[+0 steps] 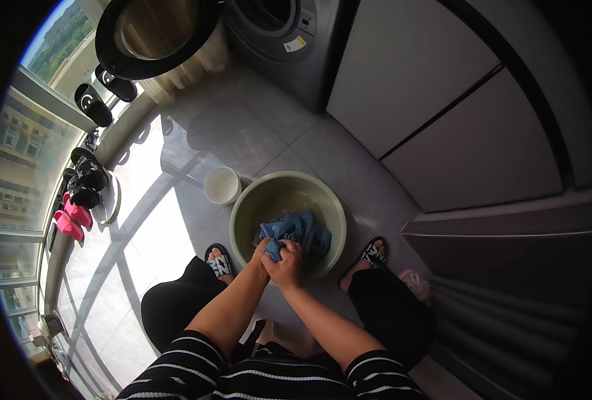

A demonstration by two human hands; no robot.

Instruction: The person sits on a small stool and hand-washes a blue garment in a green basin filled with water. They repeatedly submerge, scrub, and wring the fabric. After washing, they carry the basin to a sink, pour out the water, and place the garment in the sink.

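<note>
Tiled floor (pixel 262 120): I've L hand (pixel 258 260) + R hand (pixel 286 268) fingers clenched on blue cloth (pixel 286 228) over basin (pixel 247 223); hard tug cld drag it out.

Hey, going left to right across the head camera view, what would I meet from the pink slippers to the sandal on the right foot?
Pink slippers, white tub, green basin with blue cloth in it, right sandal.

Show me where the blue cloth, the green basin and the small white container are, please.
Blue cloth (pixel 300 229): head view, on its bunched folds.
Green basin (pixel 248 215): head view, on its bare inner left wall.
White container (pixel 223 187): head view, on its inside bottom.
</note>
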